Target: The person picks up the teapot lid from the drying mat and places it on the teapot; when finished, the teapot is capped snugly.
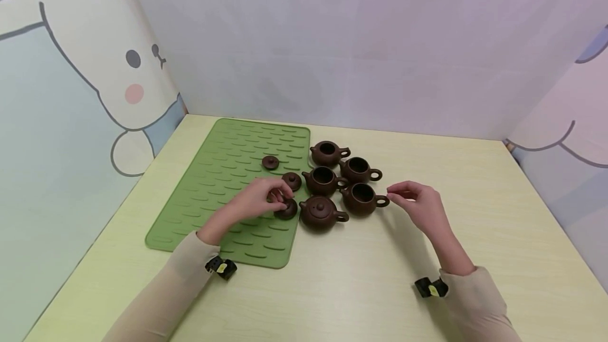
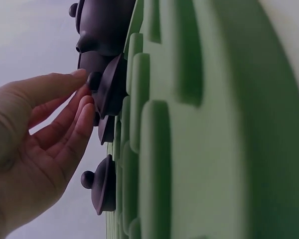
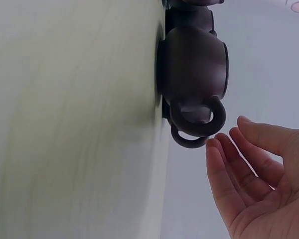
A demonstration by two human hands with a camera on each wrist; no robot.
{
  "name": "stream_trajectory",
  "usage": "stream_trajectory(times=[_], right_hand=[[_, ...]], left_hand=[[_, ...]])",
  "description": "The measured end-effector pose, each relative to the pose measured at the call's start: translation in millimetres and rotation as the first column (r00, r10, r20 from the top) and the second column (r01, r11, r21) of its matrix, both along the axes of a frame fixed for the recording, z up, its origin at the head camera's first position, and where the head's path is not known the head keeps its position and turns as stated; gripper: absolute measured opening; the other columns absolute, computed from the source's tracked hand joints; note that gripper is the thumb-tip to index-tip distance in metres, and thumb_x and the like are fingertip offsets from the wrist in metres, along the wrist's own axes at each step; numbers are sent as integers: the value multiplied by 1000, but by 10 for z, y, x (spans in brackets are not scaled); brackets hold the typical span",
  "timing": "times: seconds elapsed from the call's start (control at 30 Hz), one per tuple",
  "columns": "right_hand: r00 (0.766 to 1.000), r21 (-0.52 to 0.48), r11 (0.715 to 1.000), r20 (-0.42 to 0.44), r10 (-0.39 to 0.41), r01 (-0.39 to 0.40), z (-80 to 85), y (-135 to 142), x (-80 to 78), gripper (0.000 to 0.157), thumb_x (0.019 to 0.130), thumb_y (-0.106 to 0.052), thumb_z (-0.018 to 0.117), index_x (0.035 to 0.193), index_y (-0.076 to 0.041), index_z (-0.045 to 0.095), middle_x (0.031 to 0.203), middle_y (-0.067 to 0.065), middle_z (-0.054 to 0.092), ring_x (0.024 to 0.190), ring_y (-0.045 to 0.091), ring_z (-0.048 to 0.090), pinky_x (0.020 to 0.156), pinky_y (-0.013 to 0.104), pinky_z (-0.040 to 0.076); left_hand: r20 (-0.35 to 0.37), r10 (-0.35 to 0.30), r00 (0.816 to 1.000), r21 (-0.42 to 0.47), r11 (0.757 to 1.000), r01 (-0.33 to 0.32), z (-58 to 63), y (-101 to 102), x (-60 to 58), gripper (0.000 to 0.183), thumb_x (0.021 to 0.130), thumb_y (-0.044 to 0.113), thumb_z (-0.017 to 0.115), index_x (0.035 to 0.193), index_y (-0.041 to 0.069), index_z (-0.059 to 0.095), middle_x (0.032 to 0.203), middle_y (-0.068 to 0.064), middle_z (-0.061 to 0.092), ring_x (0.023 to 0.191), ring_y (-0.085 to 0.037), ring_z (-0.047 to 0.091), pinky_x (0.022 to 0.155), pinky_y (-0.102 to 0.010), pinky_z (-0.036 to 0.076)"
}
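At the right edge of the green mat, my left hand (image 1: 261,198) pinches the knob of a dark brown teapot lid (image 1: 286,209) between thumb and fingertips. In the left wrist view that lid (image 2: 111,88) is tilted against the mat. My right hand (image 1: 420,206) is just right of a lidless teapot (image 1: 359,199), its fingers loosely bent beside the loop handle. A small gap shows between its fingertips and the handle (image 3: 199,124) in the right wrist view. Left of that pot stands a teapot with its lid on (image 1: 318,214).
Two more lids, one nearer (image 1: 292,180) and one farther (image 1: 270,162), lie on the green mat (image 1: 204,194). Other lidless teapots (image 1: 323,179) stand close together on the pale wooden table (image 1: 361,289). A wall (image 1: 332,57) rises behind the table.
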State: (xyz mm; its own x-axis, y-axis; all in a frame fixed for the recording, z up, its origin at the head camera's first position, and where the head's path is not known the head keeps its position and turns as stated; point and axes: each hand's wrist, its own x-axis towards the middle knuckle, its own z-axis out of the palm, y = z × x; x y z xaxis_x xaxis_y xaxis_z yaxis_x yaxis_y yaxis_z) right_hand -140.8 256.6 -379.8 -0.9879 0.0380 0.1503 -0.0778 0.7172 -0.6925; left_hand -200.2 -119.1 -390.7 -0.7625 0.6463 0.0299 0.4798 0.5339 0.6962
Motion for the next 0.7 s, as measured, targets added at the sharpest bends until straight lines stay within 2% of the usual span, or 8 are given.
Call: stream_trajectory(times=[0.13,0.2,0.3,0.7], right_hand=[[1000,-11,1000,28,1,-1,6,3,-7,19,91,-19,74,105,-6,76,102,13,77,85,-5,65,69,15,50],[999,-13,1000,39,6,-5,-8,7,-14,19,91,-19,74,105,-6,76,103,14,76,82,-13,60,69,15,49],[998,-19,1000,55,14,-13,-25,11,-24,20,92,-19,73,106,-5,75,104,15,76,80,-17,57,69,16,49],[993,-77,996,107,48,-40,-95,31,-71,24,92,-20,73,108,-2,75,101,16,76,78,-13,61,70,15,49]], left_hand=[[6,22,1000,-12,1000,-22,-13,-3,4,24,87,2,74,110,8,69,101,-4,72,86,-10,66,77,-21,56],[7,28,1000,-13,1000,-28,-19,-5,5,24,87,2,74,109,8,69,101,-4,72,86,-10,66,77,-21,56],[11,36,999,-12,999,-36,-31,-7,4,23,87,1,74,108,8,69,101,-4,71,87,-10,65,78,-21,56],[25,74,997,-21,997,-74,-78,5,-16,18,88,4,74,105,10,70,98,-2,72,86,-10,65,77,-23,56]])
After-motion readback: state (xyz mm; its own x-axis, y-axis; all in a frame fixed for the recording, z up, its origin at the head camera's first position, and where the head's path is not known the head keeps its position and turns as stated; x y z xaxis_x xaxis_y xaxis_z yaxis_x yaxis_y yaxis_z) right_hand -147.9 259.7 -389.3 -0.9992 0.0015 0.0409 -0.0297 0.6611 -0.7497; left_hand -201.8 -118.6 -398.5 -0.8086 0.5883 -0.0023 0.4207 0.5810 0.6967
